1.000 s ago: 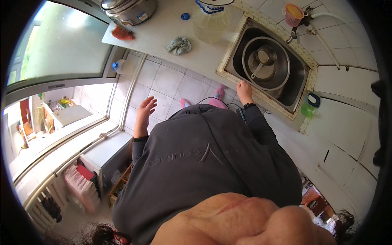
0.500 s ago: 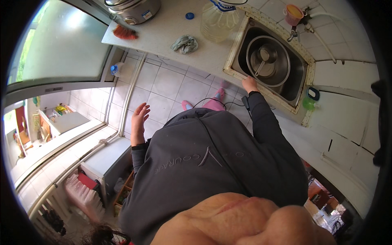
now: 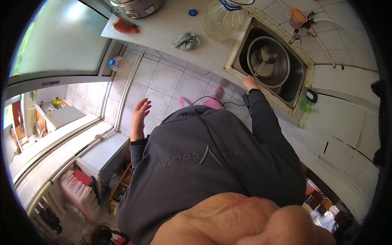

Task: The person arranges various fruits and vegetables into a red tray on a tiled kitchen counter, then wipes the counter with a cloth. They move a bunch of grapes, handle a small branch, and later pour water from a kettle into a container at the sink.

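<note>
My left hand (image 3: 141, 116) hangs in the air above the tiled floor, open, with its fingers somewhat apart and nothing in it. My right hand (image 3: 250, 83) is at the front rim of the sink (image 3: 301, 98). Its fingers are curled in, and what they hold, if anything, is hidden. Just beyond it, a round steel basin (image 3: 287, 67) stands in the sink. Inside the basin lies a smaller metal pan or ladle (image 3: 265, 57), its handle slanting toward my right hand.
On the counter (image 3: 159, 38) are a grey rag (image 3: 187, 41), a red brush (image 3: 125, 27), a blue cap (image 3: 192, 12), a large clear jug (image 3: 222, 24) and a steel cooker (image 3: 136, 8). A tap (image 3: 294, 37) and green bottle (image 3: 307, 104) are by the sink. An open window (image 3: 65, 36) is at left.
The whole view has shifted slightly. Both hands keep nearly the same places and poses, and the things on the counter and in the sink have not been moved.
</note>
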`<state>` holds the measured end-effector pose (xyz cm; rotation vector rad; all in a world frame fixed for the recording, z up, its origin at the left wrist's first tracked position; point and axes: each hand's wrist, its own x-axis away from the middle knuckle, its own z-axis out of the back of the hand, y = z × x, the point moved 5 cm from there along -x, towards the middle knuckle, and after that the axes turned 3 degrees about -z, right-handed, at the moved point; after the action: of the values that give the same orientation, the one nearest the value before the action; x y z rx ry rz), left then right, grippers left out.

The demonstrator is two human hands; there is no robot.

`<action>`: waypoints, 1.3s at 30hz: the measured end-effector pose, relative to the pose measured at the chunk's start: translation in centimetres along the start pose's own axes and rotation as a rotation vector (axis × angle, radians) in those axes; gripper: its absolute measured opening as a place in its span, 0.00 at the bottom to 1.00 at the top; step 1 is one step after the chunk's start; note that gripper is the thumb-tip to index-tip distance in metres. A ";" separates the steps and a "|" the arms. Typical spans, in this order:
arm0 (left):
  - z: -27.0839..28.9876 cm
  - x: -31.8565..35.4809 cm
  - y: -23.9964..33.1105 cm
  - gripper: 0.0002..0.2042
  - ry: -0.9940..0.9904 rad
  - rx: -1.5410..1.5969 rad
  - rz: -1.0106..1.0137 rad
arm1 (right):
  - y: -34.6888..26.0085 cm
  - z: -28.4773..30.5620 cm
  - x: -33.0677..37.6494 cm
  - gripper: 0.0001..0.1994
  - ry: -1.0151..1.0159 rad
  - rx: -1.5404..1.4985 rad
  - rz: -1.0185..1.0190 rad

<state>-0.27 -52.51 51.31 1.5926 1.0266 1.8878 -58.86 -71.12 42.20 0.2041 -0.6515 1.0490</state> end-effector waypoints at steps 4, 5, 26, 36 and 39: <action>-0.6 -0.3 0.0 0.24 -0.020 0.005 -0.003 | 0.2 -0.2 -0.5 0.26 -0.002 0.010 0.025; -0.7 -0.3 0.1 0.24 -0.028 0.006 -0.006 | 0.2 -0.3 -0.7 0.26 -0.001 0.018 0.031; -1.2 0.4 0.5 0.24 -0.058 -0.033 -0.014 | 0.1 -0.3 -0.8 0.23 0.089 0.070 0.072; -1.1 0.6 0.8 0.23 -0.056 -0.044 -0.004 | -0.2 0.0 -0.3 0.28 -0.053 0.073 0.018; -1.1 0.9 0.8 0.24 -0.050 -0.053 0.001 | 0.1 -0.2 -0.5 0.27 -0.033 0.038 0.011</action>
<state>-1.46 -52.64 52.46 1.6021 0.9467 1.8515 -59.02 -71.34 41.73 0.2515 -0.6631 1.0715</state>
